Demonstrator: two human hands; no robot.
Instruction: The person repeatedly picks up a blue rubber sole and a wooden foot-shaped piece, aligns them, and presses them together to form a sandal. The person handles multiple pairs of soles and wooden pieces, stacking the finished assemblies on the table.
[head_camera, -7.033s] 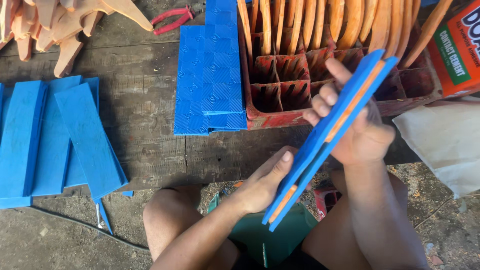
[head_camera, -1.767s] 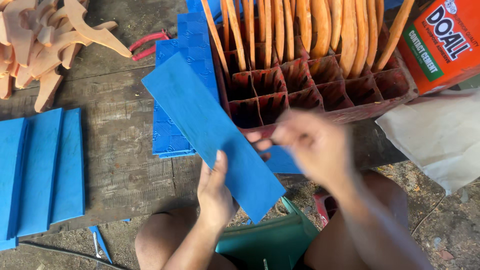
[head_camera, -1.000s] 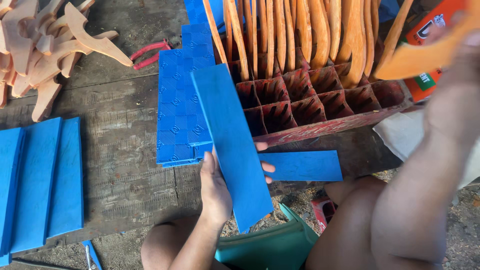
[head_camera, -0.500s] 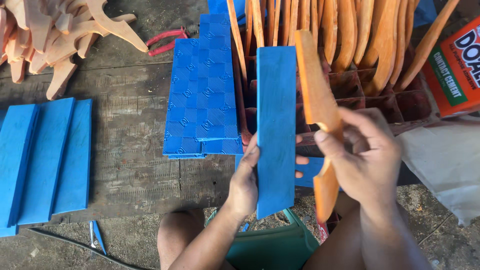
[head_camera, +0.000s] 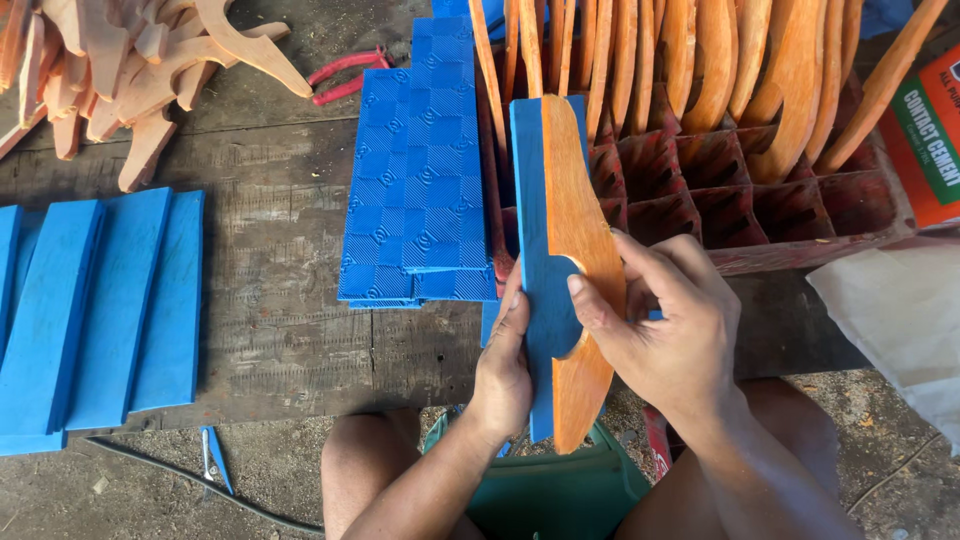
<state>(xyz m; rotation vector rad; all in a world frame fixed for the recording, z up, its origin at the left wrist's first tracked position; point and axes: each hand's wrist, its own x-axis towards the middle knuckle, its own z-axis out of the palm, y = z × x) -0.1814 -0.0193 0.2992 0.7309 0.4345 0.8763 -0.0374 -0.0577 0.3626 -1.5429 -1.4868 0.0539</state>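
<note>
- Head view: the orange wooden piece (head_camera: 580, 270) was flat and smooth, one edge curving into a notch near its middle, and it lay pressed against the face of the blue foam strip (head_camera: 535, 290).
- Both ran lengthwise away from the person, long axes nearly straight up the picture, far ends over the red crate (head_camera: 800, 225), near ends above the lap.
- The left hand (head_camera: 505, 365) was curled round the strip's left edge, fingers closed on it, thumb tip on the blue face.
- The right hand (head_camera: 665, 330) was wrapped over the wooden piece from the right, thumb laid across the notch, fingers bent behind; both hands clamped the pair together.
- The strip looked matte and plain on the face shown.
- Just left of it a stack of blue embossed sheets (head_camera: 420, 170) showed a checkered, stamped texture, lying flat on the weathered plank table (head_camera: 270, 300).
- Further left, smooth blue strips (head_camera: 100, 310) lay side by side, long axes roughly parallel to the held pair.
- More orange wooden blanks (head_camera: 720, 70) stood upright in the crate's square cells.
- A pile of paler wooden cutouts (head_camera: 120, 70) sat at the far left corner, red-handled pliers (head_camera: 345, 72) beside it.
</note>
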